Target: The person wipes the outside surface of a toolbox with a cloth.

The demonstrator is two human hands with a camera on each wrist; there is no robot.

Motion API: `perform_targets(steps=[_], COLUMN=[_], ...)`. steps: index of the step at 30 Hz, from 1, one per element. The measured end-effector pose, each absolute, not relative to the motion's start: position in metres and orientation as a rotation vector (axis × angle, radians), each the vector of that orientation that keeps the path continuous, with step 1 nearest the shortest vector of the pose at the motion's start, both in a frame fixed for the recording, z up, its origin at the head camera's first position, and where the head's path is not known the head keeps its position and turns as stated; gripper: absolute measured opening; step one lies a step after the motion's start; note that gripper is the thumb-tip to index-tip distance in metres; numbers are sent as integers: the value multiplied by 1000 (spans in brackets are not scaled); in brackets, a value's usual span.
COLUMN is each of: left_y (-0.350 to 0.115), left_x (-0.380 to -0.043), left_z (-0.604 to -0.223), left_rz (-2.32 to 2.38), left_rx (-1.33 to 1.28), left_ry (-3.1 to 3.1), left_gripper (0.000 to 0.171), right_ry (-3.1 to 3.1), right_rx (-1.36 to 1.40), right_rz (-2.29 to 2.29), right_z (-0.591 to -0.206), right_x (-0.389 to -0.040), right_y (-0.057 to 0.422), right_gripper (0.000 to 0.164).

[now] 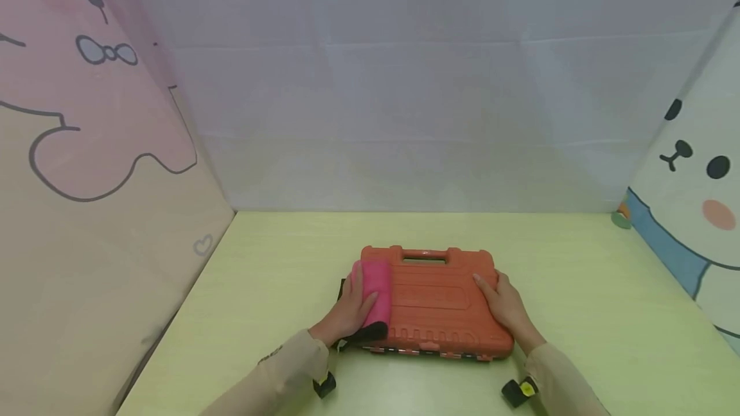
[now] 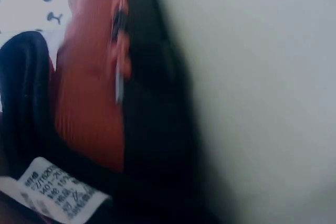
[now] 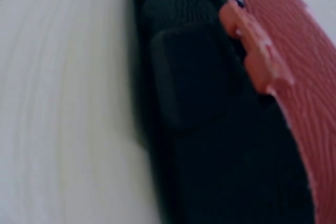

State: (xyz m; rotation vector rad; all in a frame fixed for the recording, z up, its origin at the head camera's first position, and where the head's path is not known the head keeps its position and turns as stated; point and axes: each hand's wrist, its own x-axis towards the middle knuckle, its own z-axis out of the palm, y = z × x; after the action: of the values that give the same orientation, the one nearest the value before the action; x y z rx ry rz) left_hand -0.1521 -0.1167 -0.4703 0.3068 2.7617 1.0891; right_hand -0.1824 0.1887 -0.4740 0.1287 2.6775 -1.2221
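An orange-red plastic case [image 1: 430,300] with a black lower half [image 3: 210,177] lies flat on the table, its carry handle at the far side. Over its left end is a pink folded cloth item [image 1: 378,281] with black edging [image 2: 31,87] and a white printed label [image 2: 63,192]. My left hand [image 1: 347,313] holds this pink item, thumb on top and fingers along its left edge. At the other end, my right hand [image 1: 509,303] grips the case's right side, thumb on the lid. Neither wrist view clearly shows the fingers.
Orange hinge tabs [image 3: 257,51] with metal pins run along the case's near edge. Pale yellow-green table [image 1: 277,262] surface extends around the case. A white cloth wall [image 1: 405,114] closes off the back, with cartoon-printed panels at both sides.
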Motion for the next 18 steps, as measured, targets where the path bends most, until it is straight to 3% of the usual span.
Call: perform_targets(steps=[10, 18], left_y=[-119, -114], left_x=[-203, -198], left_z=[-466, -470], left_rz=[1029, 1159], left_rx=[258, 209], left_ry=[2757, 2752], left_gripper=[67, 66], right_ry=[2684, 2666], right_rx=[133, 165], right_rz=[-1242, -1263], right_z=[-475, -476], right_x=[-182, -184], right_y=[188, 189], right_gripper=[78, 78])
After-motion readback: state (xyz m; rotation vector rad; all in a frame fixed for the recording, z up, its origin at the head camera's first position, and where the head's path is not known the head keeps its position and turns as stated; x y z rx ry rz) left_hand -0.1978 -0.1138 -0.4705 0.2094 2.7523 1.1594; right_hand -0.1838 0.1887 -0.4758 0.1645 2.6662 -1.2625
